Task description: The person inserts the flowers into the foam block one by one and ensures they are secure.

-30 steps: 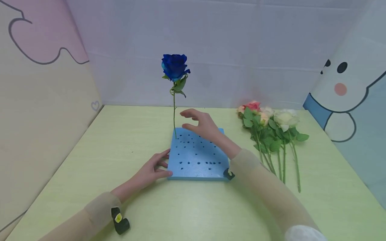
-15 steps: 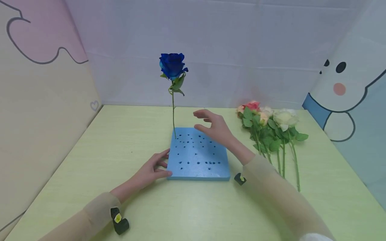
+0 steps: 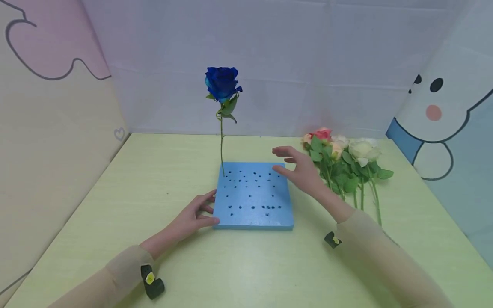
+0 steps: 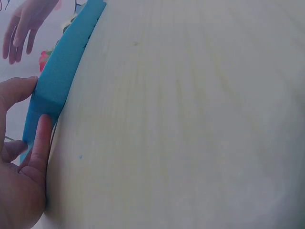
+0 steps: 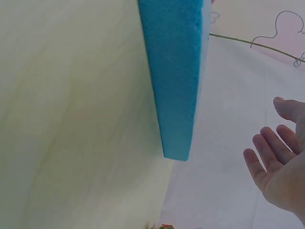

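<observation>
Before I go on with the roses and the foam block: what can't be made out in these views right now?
- Head view: how deep the blue rose stem sits in the foam block; the foam hides it.
- Head view: how many roses lie in the bunch; leaves and the right hand overlap them.
- Left wrist view: the left hand is cut off by the frame edge.
- Right wrist view: the blue bloom is out of frame.

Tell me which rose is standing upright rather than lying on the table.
The blue rose, its stem stuck in the blue foam block. The pink, peach and white roses lie flat on the table.
</observation>
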A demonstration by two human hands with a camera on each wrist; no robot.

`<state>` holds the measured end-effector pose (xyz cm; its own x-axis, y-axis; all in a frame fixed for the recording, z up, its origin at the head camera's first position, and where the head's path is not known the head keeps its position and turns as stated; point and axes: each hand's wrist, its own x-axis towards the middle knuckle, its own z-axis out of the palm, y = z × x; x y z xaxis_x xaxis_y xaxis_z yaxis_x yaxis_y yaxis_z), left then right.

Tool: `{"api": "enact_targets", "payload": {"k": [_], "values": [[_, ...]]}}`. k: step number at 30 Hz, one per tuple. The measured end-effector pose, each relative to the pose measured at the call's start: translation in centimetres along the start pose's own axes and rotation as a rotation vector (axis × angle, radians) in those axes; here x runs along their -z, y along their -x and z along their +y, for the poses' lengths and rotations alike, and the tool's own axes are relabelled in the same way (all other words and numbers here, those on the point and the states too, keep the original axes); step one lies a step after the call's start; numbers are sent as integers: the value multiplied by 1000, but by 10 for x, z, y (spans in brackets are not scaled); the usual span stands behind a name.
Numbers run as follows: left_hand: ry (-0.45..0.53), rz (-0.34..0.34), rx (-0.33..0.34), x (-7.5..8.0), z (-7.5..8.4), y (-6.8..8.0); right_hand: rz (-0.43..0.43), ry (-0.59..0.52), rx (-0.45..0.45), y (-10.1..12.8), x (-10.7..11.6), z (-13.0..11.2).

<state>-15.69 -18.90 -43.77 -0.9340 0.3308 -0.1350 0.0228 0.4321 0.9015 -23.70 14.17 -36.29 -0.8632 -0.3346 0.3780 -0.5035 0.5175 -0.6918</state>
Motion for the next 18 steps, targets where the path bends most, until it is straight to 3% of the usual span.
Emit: {"api": "enact_targets", "payload": {"k": [18], "values": [[3, -5, -19, 0, 1, 1, 45, 139, -127, 60, 52, 36]]}}
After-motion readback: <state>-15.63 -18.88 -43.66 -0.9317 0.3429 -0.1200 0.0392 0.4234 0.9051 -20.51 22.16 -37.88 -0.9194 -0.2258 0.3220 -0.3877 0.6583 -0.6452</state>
